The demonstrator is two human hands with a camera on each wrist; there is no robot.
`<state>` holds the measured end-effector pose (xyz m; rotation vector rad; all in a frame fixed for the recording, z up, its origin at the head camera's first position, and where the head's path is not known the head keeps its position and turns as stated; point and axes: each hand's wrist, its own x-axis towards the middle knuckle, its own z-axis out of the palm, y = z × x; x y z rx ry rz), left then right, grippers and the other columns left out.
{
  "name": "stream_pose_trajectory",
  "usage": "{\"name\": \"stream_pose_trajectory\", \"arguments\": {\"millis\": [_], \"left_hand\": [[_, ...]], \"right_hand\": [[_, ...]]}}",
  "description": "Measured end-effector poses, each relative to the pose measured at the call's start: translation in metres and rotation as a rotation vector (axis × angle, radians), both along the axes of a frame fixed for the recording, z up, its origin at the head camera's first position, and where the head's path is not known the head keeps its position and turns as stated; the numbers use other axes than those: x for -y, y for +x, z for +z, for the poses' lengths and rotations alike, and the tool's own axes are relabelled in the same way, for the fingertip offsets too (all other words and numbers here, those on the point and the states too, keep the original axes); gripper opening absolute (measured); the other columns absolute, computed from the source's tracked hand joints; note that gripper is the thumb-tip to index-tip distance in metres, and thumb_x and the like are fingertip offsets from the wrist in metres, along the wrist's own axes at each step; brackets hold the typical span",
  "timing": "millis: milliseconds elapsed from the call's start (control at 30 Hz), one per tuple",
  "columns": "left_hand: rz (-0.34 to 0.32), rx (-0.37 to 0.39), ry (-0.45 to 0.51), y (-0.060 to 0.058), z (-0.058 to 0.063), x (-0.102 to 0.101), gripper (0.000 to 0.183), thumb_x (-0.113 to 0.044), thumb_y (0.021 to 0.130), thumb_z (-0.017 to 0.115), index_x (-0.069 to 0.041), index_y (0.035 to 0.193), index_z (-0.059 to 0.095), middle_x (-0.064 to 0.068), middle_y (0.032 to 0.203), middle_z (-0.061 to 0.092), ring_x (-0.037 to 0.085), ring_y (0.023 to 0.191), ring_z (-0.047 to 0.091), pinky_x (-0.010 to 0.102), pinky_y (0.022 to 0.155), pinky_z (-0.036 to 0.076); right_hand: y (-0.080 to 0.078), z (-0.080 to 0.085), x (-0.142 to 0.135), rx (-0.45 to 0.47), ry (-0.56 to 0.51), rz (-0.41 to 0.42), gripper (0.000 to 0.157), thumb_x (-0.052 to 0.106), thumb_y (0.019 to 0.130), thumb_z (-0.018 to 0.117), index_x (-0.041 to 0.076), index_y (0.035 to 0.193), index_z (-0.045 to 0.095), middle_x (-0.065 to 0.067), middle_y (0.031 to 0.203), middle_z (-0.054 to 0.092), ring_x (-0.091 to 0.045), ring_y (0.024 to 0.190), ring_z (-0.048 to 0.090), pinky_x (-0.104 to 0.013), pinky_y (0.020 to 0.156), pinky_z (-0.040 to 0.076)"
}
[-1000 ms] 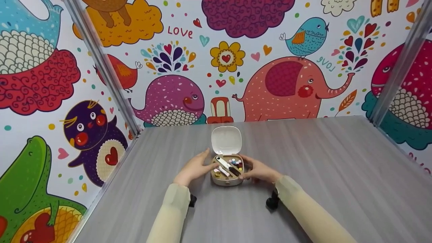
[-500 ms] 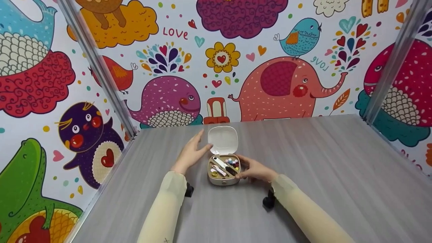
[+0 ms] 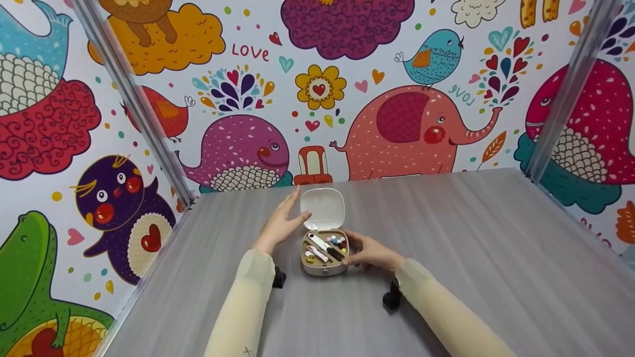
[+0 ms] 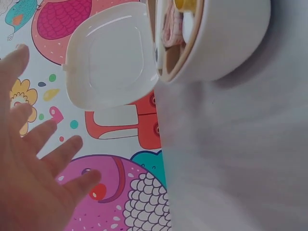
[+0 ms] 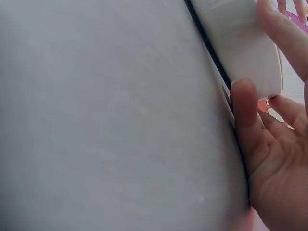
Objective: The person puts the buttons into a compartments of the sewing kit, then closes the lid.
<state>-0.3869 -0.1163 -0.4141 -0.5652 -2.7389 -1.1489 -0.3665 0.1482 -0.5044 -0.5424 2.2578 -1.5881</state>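
A small cream sewing box stands on the table with its white lid raised behind it. In its tan tray lie a white-and-black tool, a bundle of pale thread, a small yellow round item and several coloured spools. My right hand grips the box's right side, thumb near the front and fingers toward the back; the right wrist view shows fingertips against the wall. Beside the lid's left edge, my left hand is held with fingers extended, holding nothing.
Grey wood-grain table surrounds the box. Behind it rises a wall printed with cartoon animals, joined by a metal corner post on the left and another post on the right.
My left hand has moved off the box's left side and up beside the lid, its fingers spreading. The right hand stays on the box. The whole view has shifted slightly.
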Motion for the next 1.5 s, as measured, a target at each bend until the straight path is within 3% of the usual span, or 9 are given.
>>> {"name": "stream_pose_trajectory", "arguments": {"millis": [133,300,600,800,967,1500], "left_hand": [[-0.024,-0.008,0.045,-0.001,-0.005,-0.001,0.081,-0.040,0.092,0.065,-0.019,0.156,0.019,0.013,0.158,0.021,0.036,0.144,0.019,0.060,0.111,0.020],[-0.014,-0.003,0.012,-0.004,-0.007,-0.006,0.082,-0.039,0.092,0.065,-0.016,0.156,0.019,0.019,0.157,0.022,0.040,0.142,0.022,0.061,0.110,0.021],[-0.003,0.023,-0.057,-0.009,-0.006,-0.016,0.089,-0.040,0.091,0.066,-0.021,0.157,0.010,0.017,0.159,0.014,0.038,0.143,0.018,0.060,0.110,0.021],[-0.008,-0.013,-0.099,-0.014,-0.006,-0.018,0.085,-0.039,0.091,0.066,-0.021,0.157,0.016,0.011,0.161,0.012,0.036,0.144,0.018,0.059,0.110,0.022],[0.008,0.021,-0.119,-0.014,-0.006,-0.021,0.087,-0.041,0.090,0.067,-0.026,0.157,0.013,0.007,0.161,0.010,0.037,0.143,0.021,0.059,0.109,0.024],[0.014,-0.012,-0.131,-0.016,-0.005,-0.029,0.084,-0.037,0.091,0.067,-0.018,0.156,0.019,0.016,0.157,0.023,0.036,0.141,0.026,0.056,0.111,0.025]], "right_hand": [[0.001,-0.001,0.001,0.010,0.011,-0.014,0.092,0.024,0.077,0.083,0.014,0.153,0.032,-0.016,0.150,0.037,-0.019,0.081,0.055,-0.028,0.053,0.045],[0.001,-0.001,0.001,0.034,0.019,-0.013,0.093,0.025,0.077,0.083,0.014,0.153,0.030,-0.016,0.148,0.039,-0.016,0.067,0.054,-0.028,0.051,0.044],[0.001,-0.001,0.001,0.043,0.010,-0.012,0.094,0.026,0.078,0.083,0.013,0.154,0.029,-0.017,0.150,0.038,-0.017,0.068,0.054,-0.029,0.054,0.046],[-0.001,-0.001,0.001,0.033,-0.015,0.002,0.093,0.023,0.078,0.082,0.012,0.153,0.029,-0.017,0.150,0.037,-0.015,0.068,0.054,-0.028,0.052,0.046],[0.000,-0.001,0.002,0.038,-0.019,0.001,0.092,0.021,0.079,0.082,0.012,0.153,0.029,-0.016,0.152,0.035,-0.015,0.069,0.054,-0.027,0.052,0.046],[0.002,-0.003,0.002,0.037,-0.024,-0.017,0.092,0.019,0.079,0.081,0.005,0.152,0.027,-0.020,0.148,0.038,-0.016,0.063,0.055,-0.027,0.052,0.047]]}}
